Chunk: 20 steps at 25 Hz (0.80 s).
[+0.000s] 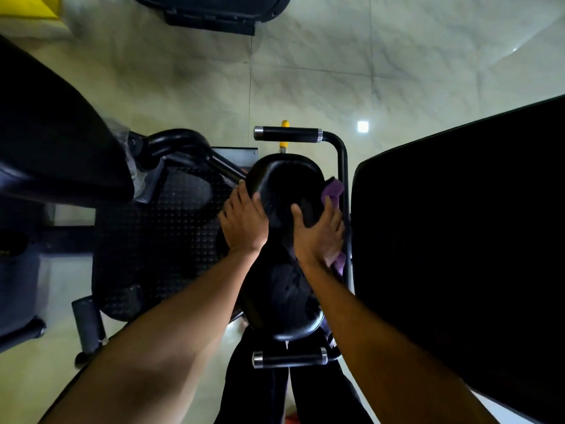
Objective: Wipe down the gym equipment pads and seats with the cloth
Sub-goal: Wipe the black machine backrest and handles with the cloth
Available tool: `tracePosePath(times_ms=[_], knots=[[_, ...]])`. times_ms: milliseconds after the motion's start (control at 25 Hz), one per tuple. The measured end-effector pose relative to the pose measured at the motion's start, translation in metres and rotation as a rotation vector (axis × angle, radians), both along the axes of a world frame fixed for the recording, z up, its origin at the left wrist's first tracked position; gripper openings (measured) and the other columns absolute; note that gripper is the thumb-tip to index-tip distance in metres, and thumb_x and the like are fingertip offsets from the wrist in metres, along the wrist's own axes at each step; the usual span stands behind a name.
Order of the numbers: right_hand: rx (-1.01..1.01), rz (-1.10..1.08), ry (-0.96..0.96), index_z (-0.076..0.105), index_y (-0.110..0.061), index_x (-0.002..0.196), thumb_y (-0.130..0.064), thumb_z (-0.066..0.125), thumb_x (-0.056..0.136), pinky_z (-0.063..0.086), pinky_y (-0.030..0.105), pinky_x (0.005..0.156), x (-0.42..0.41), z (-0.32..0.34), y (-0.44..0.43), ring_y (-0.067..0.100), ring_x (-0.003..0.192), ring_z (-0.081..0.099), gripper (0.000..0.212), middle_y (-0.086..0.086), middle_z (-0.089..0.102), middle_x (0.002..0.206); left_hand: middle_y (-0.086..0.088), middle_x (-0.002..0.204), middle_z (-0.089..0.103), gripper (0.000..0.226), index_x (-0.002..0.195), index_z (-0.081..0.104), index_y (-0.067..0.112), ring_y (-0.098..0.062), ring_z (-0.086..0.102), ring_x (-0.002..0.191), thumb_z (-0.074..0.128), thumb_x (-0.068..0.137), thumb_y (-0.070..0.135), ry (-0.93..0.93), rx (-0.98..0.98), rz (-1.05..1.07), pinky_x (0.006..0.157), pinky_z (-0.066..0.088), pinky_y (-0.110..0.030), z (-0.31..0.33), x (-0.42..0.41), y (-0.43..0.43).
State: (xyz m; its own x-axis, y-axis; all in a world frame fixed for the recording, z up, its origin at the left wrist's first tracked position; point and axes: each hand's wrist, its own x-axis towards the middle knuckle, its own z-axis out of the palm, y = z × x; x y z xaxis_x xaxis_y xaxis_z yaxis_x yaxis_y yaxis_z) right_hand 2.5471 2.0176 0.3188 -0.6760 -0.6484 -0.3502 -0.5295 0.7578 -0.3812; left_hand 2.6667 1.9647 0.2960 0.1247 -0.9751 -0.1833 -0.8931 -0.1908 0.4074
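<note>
The purple cloth (pixel 332 188) is pressed by the flat right hand (pixel 319 234) against the seat's (pixel 287 182) right edge, just beside a frame bar (pixel 343 166); the left edge is gripped by the left hand (pixel 244 223).

A black seat pad (pixel 287 179) lies at the middle of the downward view. The left hand (pixel 244 221) holds the seat's left edge, thumb on top and fingers over the side. The right hand (pixel 319 234) presses a purple cloth (pixel 333 189) flat against the seat's right side, and the cloth shows past the fingertips and below the palm. A chrome-capped handle (pixel 289 134) crosses beyond the seat, with a yellow knob (pixel 285 123) behind it, and a second handle (pixel 289 359) crosses nearer the person. A large black pad (pixel 458 240) stands right of the seat. A studded rubber platform (pixel 159 234) lies to the seat's left on the pale tiled floor (pixel 336 71).
</note>
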Motion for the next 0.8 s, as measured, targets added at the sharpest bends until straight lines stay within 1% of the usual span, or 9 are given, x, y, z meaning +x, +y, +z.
tracePosePath(times_ms=[120,240,360,400,480,560,600,720,800], knots=[[-0.012,0.215,0.163,0.037,-0.029,0.156,-0.073,0.025,0.094,0.004,0.058,0.125,0.036,0.002,-0.009,0.036,0.156,0.009,0.077,0.008,0.029,0.166,-0.013,0.146,0.051,0.056,0.15,0.04,0.013,-0.034,0.054,0.126,0.023,0.104,0.041,0.066,0.035,-0.041,0.097,0.045,-0.048,-0.001,0.011,0.005],[-0.101,0.622,0.148,0.046,-0.033,0.151,-0.057,0.029,0.102,0.005,0.059,0.125,0.05,-0.001,0.041,0.032,0.157,0.008,0.057,0.003,0.036,0.163,-0.011,0.147,0.049,0.05,0.153,0.036,0.023,-0.034,0.054,0.126,0.026,0.107,0.039,0.115,0.048,-0.016,0.097,0.046,-0.047,0.0,0.028,0.018],[-0.11,0.867,0.2,0.048,-0.036,0.149,-0.06,0.038,0.101,0.011,0.059,0.125,0.009,-0.008,0.077,0.035,0.156,0.014,0.054,0.004,0.039,0.161,-0.011,0.143,0.053,0.048,0.152,0.039,0.022,-0.033,0.056,0.122,0.028,0.108,0.036,0.123,0.023,0.064,0.096,0.047,-0.047,0.003,0.026,0.024],[-0.086,0.872,0.223,0.047,-0.036,0.149,-0.061,0.039,0.101,0.013,0.06,0.124,-0.005,-0.007,0.078,0.037,0.155,0.014,0.055,0.004,0.037,0.162,-0.011,0.14,0.055,0.047,0.151,0.042,0.021,-0.033,0.057,0.119,0.028,0.108,0.036,0.123,0.016,0.094,0.094,0.048,-0.046,0.004,0.024,0.025],[-0.007,0.669,0.185,0.041,-0.037,0.153,-0.061,0.039,0.101,0.015,0.063,0.123,-0.02,-0.003,0.059,0.039,0.155,0.01,0.057,0.005,0.028,0.166,-0.01,0.135,0.06,0.047,0.146,0.049,0.017,-0.033,0.06,0.115,0.028,0.107,0.034,0.142,-0.022,0.168,0.092,0.049,-0.045,0.003,0.024,0.031],[0.062,0.373,0.037,0.03,-0.039,0.157,-0.06,0.036,0.103,0.009,0.064,0.123,-0.012,0.002,0.022,0.038,0.156,-0.001,0.058,0.003,0.014,0.171,-0.009,0.137,0.06,0.049,0.144,0.052,0.015,-0.03,0.058,0.119,0.027,0.106,0.035,0.17,-0.059,0.255,0.097,0.046,-0.042,-0.001,0.023,0.043],[0.104,0.33,0.01,0.025,-0.04,0.159,-0.06,0.033,0.104,0.002,0.064,0.123,0.0,0.004,0.007,0.037,0.156,-0.008,0.059,0.001,0.008,0.171,-0.008,0.14,0.057,0.05,0.145,0.051,0.016,-0.028,0.055,0.125,0.027,0.106,0.035,0.193,-0.06,0.303,0.102,0.043,-0.04,-0.003,0.023,0.049],[0.089,0.606,0.14,0.025,-0.041,0.159,-0.058,0.029,0.104,-0.012,0.064,0.12,0.028,0.003,0.003,0.034,0.156,-0.013,0.057,-0.002,0.008,0.171,-0.008,0.154,0.043,0.047,0.149,0.045,0.019,-0.024,0.039,0.141,0.028,0.108,0.036,0.349,-0.035,0.402,0.114,0.031,-0.037,-0.007,0.024,0.068],[-0.05,0.85,0.192,0.033,-0.039,0.157,-0.057,0.033,0.103,-0.009,0.062,0.122,0.025,-0.001,0.031,0.032,0.157,-0.004,0.057,-0.002,0.02,0.169,-0.007,0.16,0.034,0.048,0.152,0.04,0.019,-0.021,0.029,0.147,0.028,0.108,0.035,0.443,-0.053,0.434,0.119,0.024,-0.032,-0.01,0.026,0.084]])
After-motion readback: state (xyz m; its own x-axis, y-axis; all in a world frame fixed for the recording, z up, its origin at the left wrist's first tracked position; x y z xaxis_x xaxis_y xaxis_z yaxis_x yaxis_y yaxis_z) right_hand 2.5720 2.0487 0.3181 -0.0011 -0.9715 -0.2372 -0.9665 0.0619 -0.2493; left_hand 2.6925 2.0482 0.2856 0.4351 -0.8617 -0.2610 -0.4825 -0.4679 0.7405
